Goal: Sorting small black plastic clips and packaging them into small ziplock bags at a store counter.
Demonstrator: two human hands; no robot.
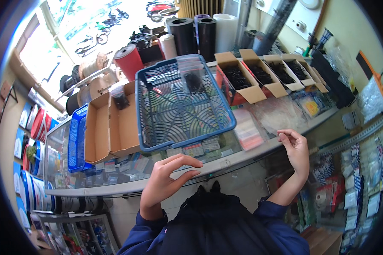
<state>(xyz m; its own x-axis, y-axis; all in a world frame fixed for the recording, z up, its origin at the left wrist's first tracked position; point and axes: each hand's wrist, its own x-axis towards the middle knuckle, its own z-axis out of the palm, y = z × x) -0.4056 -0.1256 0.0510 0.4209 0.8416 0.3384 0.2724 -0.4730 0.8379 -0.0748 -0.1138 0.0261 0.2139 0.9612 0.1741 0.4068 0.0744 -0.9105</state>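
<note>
My left hand [175,178] hovers over the front edge of a glass counter [95,188], its thumb and fingers apart and nothing between them. Farther right, my right hand [295,148] is raised with thumb and fingertips close together; whether they pinch something small is unclear. Just beyond it lie loose clear plastic bags [276,114] and a stack of zip bags with red edges [247,132]. A blue plastic basket [182,108] stands in front of me. At its far side sits a zip bag of small black pieces [193,81].
Open cardboard boxes of black parts [237,76] line the counter's back right. Left of the basket are a divided cardboard tray [97,137] with another filled zip bag [119,98] and a blue basket [78,137]. Rolls of sheeting [182,36] stand behind.
</note>
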